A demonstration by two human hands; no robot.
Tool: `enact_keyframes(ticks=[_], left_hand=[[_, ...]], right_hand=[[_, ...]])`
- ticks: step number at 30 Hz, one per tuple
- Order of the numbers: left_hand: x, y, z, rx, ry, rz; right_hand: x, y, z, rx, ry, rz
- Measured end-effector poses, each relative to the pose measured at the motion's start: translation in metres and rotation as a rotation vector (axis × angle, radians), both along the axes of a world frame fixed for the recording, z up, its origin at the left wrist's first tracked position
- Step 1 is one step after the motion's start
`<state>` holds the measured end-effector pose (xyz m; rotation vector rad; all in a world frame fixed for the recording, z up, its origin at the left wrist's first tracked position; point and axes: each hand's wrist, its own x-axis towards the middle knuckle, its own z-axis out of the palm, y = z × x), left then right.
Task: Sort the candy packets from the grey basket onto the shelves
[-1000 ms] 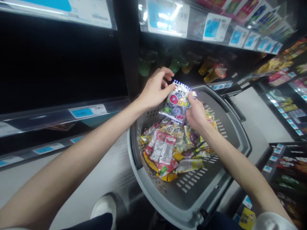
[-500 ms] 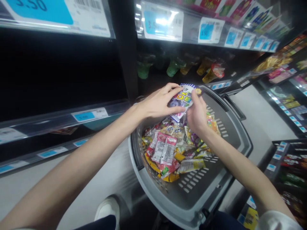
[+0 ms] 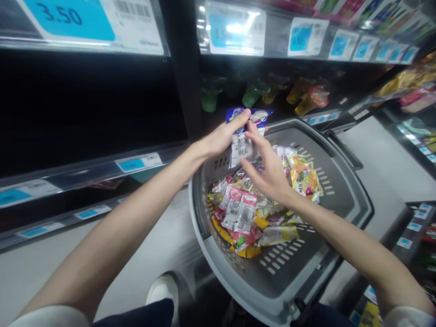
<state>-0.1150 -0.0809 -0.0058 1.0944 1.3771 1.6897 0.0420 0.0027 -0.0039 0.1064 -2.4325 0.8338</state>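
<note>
A small purple and white candy packet (image 3: 242,141) is held upright over the far rim of a grey shopping basket (image 3: 340,213), its barcoded back toward me. My left hand (image 3: 223,136) pinches the packet's top edge between thumb and fingers. My right hand (image 3: 267,170) is just below and to the right, fingers spread and touching the packet's lower part. Under both hands the basket holds a heap of several snack packets (image 3: 252,213), red, yellow and orange ones among them.
Dark shelving stands ahead, with blue and white price tags (image 3: 70,16) along its rails. Jelly cups (image 3: 308,100) hang under the right shelf. More stocked shelves (image 3: 415,86) run along the right. My white shoe (image 3: 163,290) shows on the pale floor beside the basket.
The packet has been turned from its printed front to its barcoded back. My left hand took its top edge, and my right hand's grip loosened into spread fingers.
</note>
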Motion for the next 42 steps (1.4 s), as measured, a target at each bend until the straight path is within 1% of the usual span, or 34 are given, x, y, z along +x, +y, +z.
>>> enact_keyframes(ticks=[3, 5, 8, 10, 13, 17, 19, 22, 25, 31, 34, 38, 42], left_hand=[[0.001, -0.001, 0.005, 0.045, -0.13, 0.053], [0.001, -0.003, 0.01, 0.056, -0.182, 0.068], [0.001, -0.006, 0.015, 0.055, -0.183, 0.05], [-0.001, -0.007, 0.016, 0.055, -0.133, 0.03], [-0.006, -0.006, 0.015, 0.045, -0.011, -0.014], [-0.011, -0.003, 0.012, 0.025, 0.15, -0.052], [-0.011, -0.003, 0.011, 0.018, 0.167, -0.072], [-0.011, -0.003, 0.011, 0.01, 0.125, -0.114], [-0.011, -0.004, 0.011, 0.002, 0.117, -0.128], [-0.01, -0.005, 0.012, 0.002, 0.195, -0.095], [-0.008, -0.006, 0.014, 0.004, 0.216, -0.092], [-0.007, -0.006, 0.014, 0.0, 0.309, -0.02], [-0.007, -0.006, 0.013, 0.008, 0.373, 0.036]], right_hand=[[0.0, 0.008, -0.004, 0.222, 0.007, 0.045], [-0.001, 0.015, -0.009, 0.368, 0.009, 0.103], [0.001, 0.021, -0.015, 0.532, 0.003, 0.212], [0.002, 0.022, -0.013, 0.577, -0.014, 0.284], [0.003, 0.018, -0.007, 0.553, -0.032, 0.351], [0.002, 0.015, 0.0, 0.507, -0.034, 0.362], [0.001, 0.015, 0.0, 0.522, -0.038, 0.362], [0.001, 0.017, -0.002, 0.527, -0.038, 0.354], [0.001, 0.02, -0.004, 0.519, 0.004, 0.362], [0.002, 0.028, -0.005, 0.555, 0.03, 0.339], [0.002, 0.03, -0.006, 0.543, 0.04, 0.334], [0.003, 0.03, -0.007, 0.519, 0.047, 0.314], [0.004, 0.031, -0.007, 0.57, 0.044, 0.29]])
